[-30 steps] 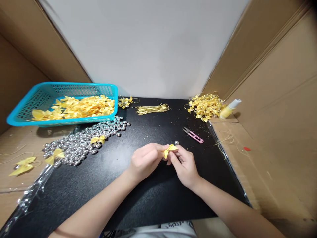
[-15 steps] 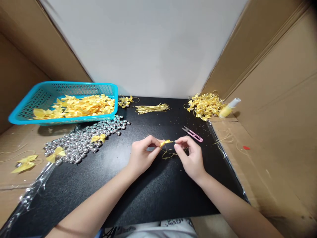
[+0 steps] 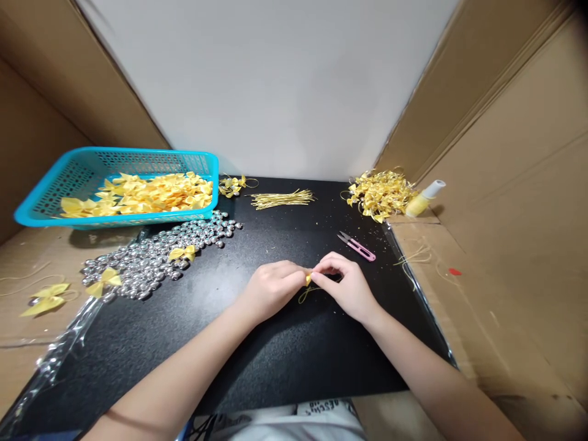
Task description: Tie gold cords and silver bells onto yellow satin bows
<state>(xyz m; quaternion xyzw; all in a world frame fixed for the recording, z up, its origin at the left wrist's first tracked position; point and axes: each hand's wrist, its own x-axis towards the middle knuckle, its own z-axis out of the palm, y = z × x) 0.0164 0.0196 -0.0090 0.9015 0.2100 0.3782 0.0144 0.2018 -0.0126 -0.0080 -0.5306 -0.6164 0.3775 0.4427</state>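
My left hand point(image 3: 279, 285) is closed, with thumb and fingers pinching a yellow ribbon bow point(image 3: 308, 279); most of the bow is hidden behind the fingers. My right hand point(image 3: 345, 286) is also closed in a pinch, its fingertips meeting the left ones right at the bow. Whatever those right fingertips grip is hidden. A thin gold cord point(image 3: 303, 296) hangs in a loop just below the fingertips and runs beneath my right hand. Pink thread snips point(image 3: 361, 248) lie on the black table point(image 3: 275, 361) beyond my right hand.
At the left stands a blue basket point(image 3: 215, 184) of yellow bows, with silver beads point(image 3: 147, 263) spread before it. A bundle of gold cords point(image 3: 282, 198) lies at the back. Beaded bows point(image 3: 381, 193) are heaped at the back right beside a yellow bottle point(image 3: 419, 203). Cardboard walls flank the table.
My hands have come together. The left moved slightly right and the right slightly left, closing the gap at the bow. A small shiny thing at my right fingertips is now hidden.
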